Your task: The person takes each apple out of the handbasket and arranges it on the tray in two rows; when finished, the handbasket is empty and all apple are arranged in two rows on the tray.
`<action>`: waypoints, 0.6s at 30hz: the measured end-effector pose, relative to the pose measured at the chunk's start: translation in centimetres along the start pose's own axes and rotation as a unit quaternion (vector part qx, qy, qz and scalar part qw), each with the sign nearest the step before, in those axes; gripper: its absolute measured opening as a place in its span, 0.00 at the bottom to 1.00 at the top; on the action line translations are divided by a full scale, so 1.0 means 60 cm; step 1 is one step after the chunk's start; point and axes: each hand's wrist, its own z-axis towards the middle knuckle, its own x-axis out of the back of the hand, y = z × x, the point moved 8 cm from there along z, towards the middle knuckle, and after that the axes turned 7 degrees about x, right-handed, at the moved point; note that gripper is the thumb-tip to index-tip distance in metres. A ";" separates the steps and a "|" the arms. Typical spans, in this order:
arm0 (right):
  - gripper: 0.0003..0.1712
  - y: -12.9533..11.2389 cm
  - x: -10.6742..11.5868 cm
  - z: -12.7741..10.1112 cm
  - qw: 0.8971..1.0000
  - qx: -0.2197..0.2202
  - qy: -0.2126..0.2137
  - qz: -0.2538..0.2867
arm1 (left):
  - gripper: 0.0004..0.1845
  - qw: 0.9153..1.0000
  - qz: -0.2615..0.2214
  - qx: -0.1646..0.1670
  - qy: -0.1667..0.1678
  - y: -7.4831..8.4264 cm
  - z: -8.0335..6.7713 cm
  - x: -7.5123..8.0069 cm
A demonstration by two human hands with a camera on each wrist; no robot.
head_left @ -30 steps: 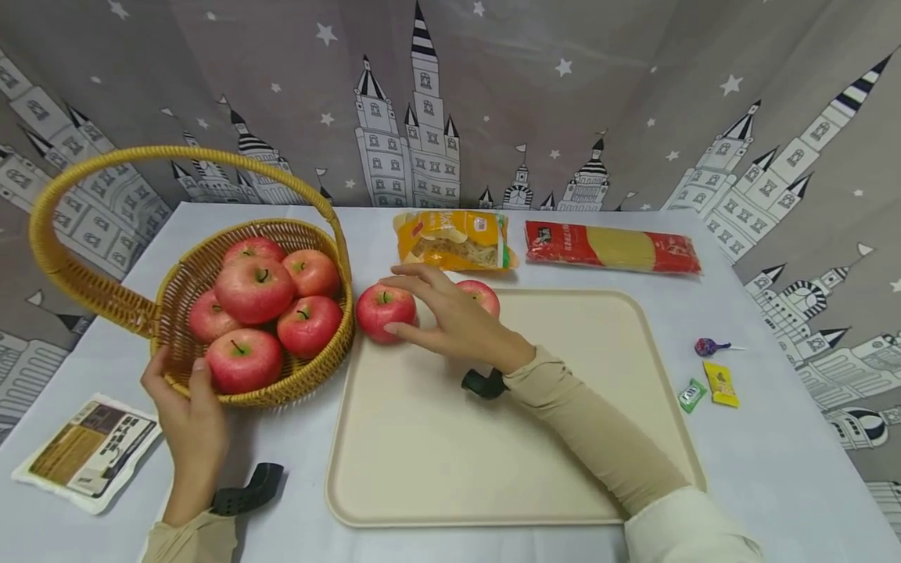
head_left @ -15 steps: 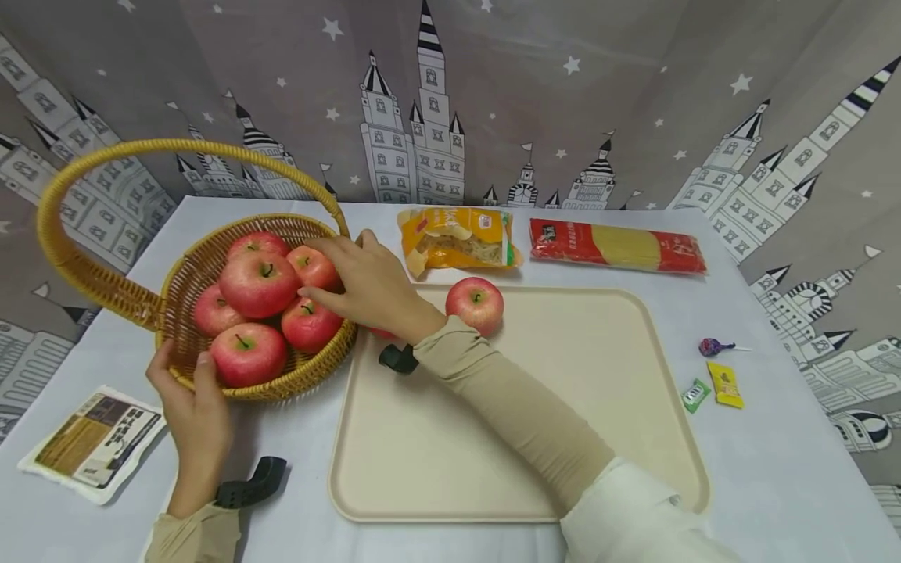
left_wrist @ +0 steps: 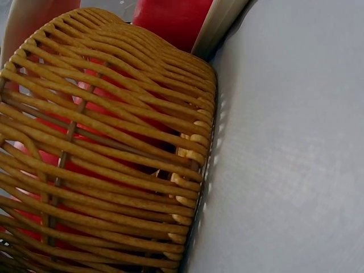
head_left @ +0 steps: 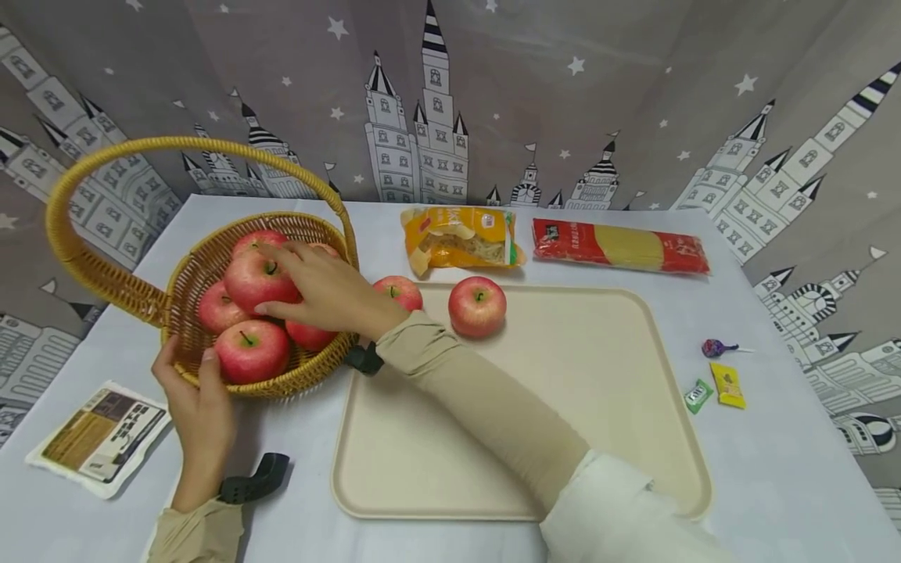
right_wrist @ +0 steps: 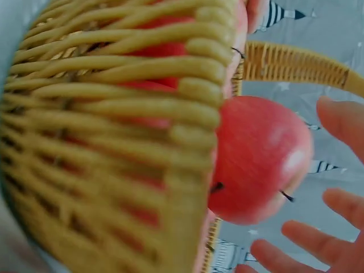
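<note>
A yellow wicker basket (head_left: 310,374) with a tall handle holds several red apples, heaped on the table at the left. My left hand (head_left: 200,418) grips its near rim, thumb on the inner side. Over the heap reaches my right hand (head_left: 332,291), fingers spread around the topmost apple (head_left: 248,283). In the right wrist view, gaps show between those fingertips and this apple (right_wrist: 264,156). The left wrist view is mostly woven basket wall (left_wrist: 114,136). Two more apples lie on the beige tray (head_left: 521,438): one (head_left: 477,307) near its back edge, another (head_left: 401,291) at the back left corner.
Behind the tray lie an orange food bag (head_left: 461,238) and a red noodle packet (head_left: 621,247). Right of it are a lollipop (head_left: 714,347), a yellow sweet (head_left: 728,385) and a green sweet (head_left: 698,396). A white-edged packet (head_left: 98,438) lies left, below the basket.
My right hand has moved left, from the apple at the tray's back left corner to above the apples in the basket. The left hand stays on the rim.
</note>
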 end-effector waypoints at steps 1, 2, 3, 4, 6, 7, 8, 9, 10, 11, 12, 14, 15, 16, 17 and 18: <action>0.43 0.001 -0.004 0.007 1.000 -0.007 -0.003 0.002 | 0.25 1.000 0.000 -0.001 0.001 0.000 0.000 0.000; 0.44 0.003 -0.008 0.012 1.000 -0.018 -0.006 0.010 | 0.26 1.000 0.000 -0.002 0.002 0.000 0.000 0.001; 0.45 0.007 -0.013 0.017 0.999 -0.030 -0.007 0.012 | 0.26 1.000 -0.001 -0.002 0.002 0.000 0.000 0.000; 0.46 0.010 -0.018 0.022 0.999 -0.043 -0.004 0.018 | 0.26 1.000 0.000 -0.002 0.002 0.000 0.001 0.001; 0.47 0.017 -0.026 0.029 0.998 -0.066 0.005 0.024 | 0.26 1.000 0.001 -0.003 -0.001 0.000 0.002 0.000; 0.48 0.020 -0.030 0.030 0.997 -0.075 0.011 0.029 | 0.27 1.000 0.001 -0.004 -0.004 -0.001 0.002 0.000; 0.48 0.021 -0.034 0.032 0.996 -0.081 0.019 0.037 | 0.27 1.000 0.003 -0.002 -0.005 -0.002 0.003 0.000; 0.48 0.022 -0.036 0.033 0.995 -0.083 0.030 0.042 | 0.27 1.000 0.006 -0.002 -0.006 -0.003 0.003 0.000; 0.48 0.021 -0.037 0.034 0.995 -0.082 0.041 0.048 | 0.27 1.000 0.009 -0.002 -0.006 -0.004 0.003 0.000; 0.48 0.020 -0.038 0.034 0.994 -0.079 0.050 0.056 | 0.27 1.000 0.010 -0.002 -0.006 -0.004 0.003 0.001; 0.48 0.018 -0.038 0.033 0.993 -0.071 0.059 0.069 | 0.27 1.000 0.010 -0.003 -0.006 -0.005 0.003 0.002; 0.50 0.013 -0.035 0.029 0.991 -0.053 0.073 0.101 | 0.27 1.000 0.009 -0.003 -0.006 -0.005 0.003 0.003; 0.50 0.012 -0.033 0.026 0.989 -0.044 0.077 0.116 | 0.27 1.000 0.009 -0.004 -0.006 -0.005 0.003 0.004; 0.50 0.010 -0.030 0.021 0.988 -0.035 0.079 0.131 | 0.27 1.000 0.011 -0.002 -0.006 -0.005 0.002 0.004; 0.50 0.008 -0.026 0.016 0.986 -0.028 0.079 0.146 | 0.27 1.000 0.009 -0.001 -0.006 -0.005 0.002 0.006; 0.51 0.006 -0.022 0.009 0.985 -0.022 0.076 0.153 | 0.27 1.000 0.009 -0.001 -0.006 -0.004 0.001 0.007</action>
